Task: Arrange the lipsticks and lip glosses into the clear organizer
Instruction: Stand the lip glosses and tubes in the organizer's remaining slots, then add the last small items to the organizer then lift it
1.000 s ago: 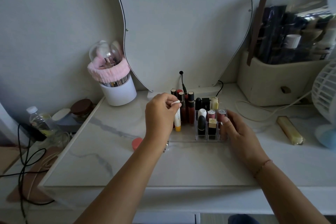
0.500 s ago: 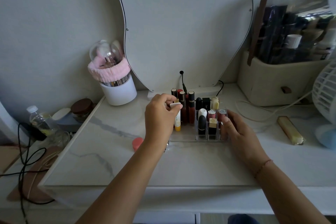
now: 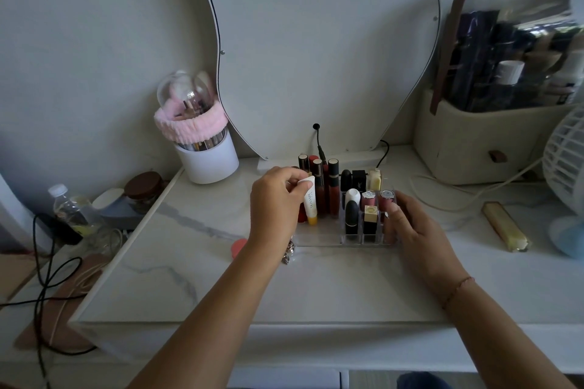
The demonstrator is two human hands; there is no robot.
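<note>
Inside the clear organizer, lipsticks stand upright.
Left hand pinches a white tube there; right hand lies spread against its right end.

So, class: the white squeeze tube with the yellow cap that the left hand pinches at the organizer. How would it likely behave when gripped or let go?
The squeeze tube looks soft-walled, so it probably dents under the left hand. Standing cap-down in the clear organizer, tall and narrow, it may lean or tip. Likely light.

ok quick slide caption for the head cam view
Left hand lowers a white squeeze tube into the clear organizer while right hand steadies it.
</note>
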